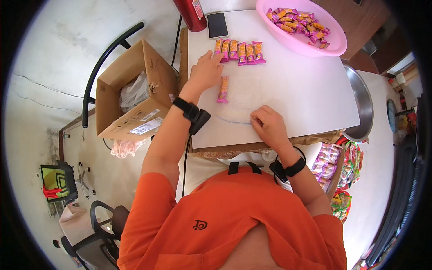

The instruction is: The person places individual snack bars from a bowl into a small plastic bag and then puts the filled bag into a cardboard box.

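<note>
My left hand (206, 69) reaches over the white tabletop with its fingers spread. Its fingertips are at the left end of a row of small pink-and-orange snack packets (241, 53); no packet shows in its grasp. Below the row lies a clear plastic bag (246, 92), flat and hard to see. One single packet (222, 89) is at the bag's left side; whether it is inside or on top, I cannot tell. My right hand (270, 125) pinches the near edge of the bag, where a thin bluish line (233, 121) runs.
A pink plastic basin (303, 47) of loose packets stands at the far right. Near the back sit a phone (217, 25) and a red bottle (191, 15). An open cardboard box (135, 91) adjoins the table's left. A steel bowl (359, 104) is beyond its right edge.
</note>
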`<state>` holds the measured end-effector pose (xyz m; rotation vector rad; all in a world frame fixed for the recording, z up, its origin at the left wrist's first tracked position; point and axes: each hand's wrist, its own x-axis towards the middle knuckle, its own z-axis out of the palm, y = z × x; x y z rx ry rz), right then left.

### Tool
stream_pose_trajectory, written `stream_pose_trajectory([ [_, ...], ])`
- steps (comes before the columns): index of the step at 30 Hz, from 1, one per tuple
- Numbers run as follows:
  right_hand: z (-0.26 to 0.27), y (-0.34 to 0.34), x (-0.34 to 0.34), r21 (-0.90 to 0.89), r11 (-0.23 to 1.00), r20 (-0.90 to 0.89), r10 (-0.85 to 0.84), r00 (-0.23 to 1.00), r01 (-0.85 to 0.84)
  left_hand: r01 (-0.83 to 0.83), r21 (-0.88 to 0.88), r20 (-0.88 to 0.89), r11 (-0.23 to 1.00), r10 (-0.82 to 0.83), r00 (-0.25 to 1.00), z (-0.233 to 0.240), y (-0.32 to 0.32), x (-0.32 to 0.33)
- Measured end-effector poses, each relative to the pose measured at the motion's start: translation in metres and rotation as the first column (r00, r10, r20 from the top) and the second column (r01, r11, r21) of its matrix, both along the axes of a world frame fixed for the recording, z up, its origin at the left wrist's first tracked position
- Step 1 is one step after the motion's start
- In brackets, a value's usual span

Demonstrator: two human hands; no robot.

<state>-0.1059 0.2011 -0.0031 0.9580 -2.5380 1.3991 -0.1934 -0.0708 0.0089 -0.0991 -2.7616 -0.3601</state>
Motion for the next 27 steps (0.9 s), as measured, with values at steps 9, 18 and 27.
stream_pose_trajectory([
  [9, -0.002, 0.001, -0.002, -0.009, 1.000, -0.004, -0.003, 1.000, 0.003, -0.075, -0.052, 0.214, 0.996, 0.085, 0.973, 0.003, -0.016, -0.013],
  [18, -0.002, -0.001, 0.001, -0.068, 0.998, 0.050, 0.009, 0.999, -0.005, 0.018, 0.225, -0.119, 0.974, 0.009, 0.993, 0.071, 0.009, 0.121],
  [27, -0.004, 0.000, 0.002, -0.096, 0.995, 0.064, 0.020, 0.998, -0.013, 0.185, 0.336, 0.132, 0.923, -0.241, 0.962, 0.082, 0.063, 0.238],
])
